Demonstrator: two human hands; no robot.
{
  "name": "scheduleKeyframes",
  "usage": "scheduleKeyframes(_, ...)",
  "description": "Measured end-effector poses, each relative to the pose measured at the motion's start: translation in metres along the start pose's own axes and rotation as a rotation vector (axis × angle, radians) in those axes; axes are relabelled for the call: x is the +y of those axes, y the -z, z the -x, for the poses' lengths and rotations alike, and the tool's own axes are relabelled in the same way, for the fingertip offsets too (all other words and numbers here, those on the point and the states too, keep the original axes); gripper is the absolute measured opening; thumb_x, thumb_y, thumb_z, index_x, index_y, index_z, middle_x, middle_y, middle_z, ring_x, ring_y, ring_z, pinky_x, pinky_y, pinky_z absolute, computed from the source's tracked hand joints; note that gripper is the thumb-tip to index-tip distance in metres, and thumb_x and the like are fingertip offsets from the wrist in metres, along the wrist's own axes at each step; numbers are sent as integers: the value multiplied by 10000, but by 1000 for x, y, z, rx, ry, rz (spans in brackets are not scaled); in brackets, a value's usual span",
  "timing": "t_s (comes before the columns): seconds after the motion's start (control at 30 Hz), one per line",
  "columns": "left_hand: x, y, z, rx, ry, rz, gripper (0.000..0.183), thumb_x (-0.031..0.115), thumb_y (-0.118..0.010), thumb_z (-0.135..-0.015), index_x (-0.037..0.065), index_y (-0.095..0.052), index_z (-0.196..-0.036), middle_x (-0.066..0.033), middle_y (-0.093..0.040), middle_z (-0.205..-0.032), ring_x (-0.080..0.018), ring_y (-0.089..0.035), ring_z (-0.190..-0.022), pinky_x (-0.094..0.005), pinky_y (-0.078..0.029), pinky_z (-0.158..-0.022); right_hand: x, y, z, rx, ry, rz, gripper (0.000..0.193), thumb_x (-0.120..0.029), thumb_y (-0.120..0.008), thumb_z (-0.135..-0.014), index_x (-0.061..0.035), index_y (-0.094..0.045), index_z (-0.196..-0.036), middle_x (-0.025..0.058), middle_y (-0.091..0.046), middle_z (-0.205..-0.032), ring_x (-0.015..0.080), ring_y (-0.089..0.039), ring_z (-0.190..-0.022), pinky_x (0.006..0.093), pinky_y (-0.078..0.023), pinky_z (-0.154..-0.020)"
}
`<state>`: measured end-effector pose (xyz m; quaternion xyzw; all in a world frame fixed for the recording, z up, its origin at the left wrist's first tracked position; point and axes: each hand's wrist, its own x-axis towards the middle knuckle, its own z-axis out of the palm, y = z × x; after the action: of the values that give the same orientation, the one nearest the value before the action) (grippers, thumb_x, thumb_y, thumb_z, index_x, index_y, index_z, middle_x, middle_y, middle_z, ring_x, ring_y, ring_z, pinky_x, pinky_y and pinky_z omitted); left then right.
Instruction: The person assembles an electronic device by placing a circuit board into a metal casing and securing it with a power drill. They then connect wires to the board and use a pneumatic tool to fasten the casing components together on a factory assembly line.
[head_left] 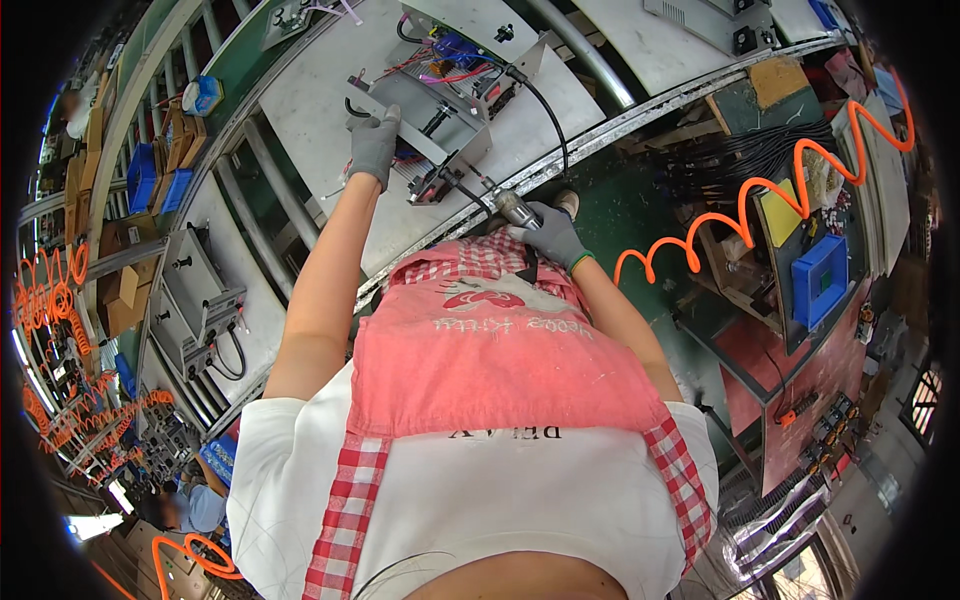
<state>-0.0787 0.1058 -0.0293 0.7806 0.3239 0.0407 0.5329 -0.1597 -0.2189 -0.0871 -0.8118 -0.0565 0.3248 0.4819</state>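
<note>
My left hand [374,148], in a grey glove, is closed on the near left edge of an opened grey metal housing [455,120], beside its black handle. Coloured wires and a blue part [455,48] show inside the housing, and a black cable [552,115] loops off its right side. My right hand [552,238], also gloved, is wrapped round a silver power driver [515,208]. The driver's tip points toward the housing's near lower end, where a black fitting and short cable sit. Whether the tip touches anything, I cannot tell.
The housing lies on a pale board [300,100] on a roller conveyor [265,165]. Another grey metal unit [195,300] sits at left. At right are an orange coiled hose [745,225], a blue bin [820,282] and a bundle of black cables [745,160].
</note>
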Motion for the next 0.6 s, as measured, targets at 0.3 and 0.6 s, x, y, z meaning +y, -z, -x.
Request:
scheduleKeyframes(0.3, 1, 8, -8, -70, -9, 5, 449, 409, -663, -805, -13, -586, -673, -82, -571, -648, -149, -505, -570, -319, -419, -534, -11, 9, 0, -63, -41, 69, 597, -452, -753, -663, -62, -593, -1085, 105, -637, -884, 196, -603, -769, 314, -478, -717)
scheduleKeyframes(0.6, 2, 6, -9, -56, -77, -38, 450, 406, -659, -813, 4, -555, -639, -65, -533, -637, -141, -483, -587, -322, -420, -544, -9, 9, 0, -64, 7, 41, 637, -449, -764, -637, -41, -604, -1099, 133, -660, -901, 223, -640, -798, 335, -491, -731)
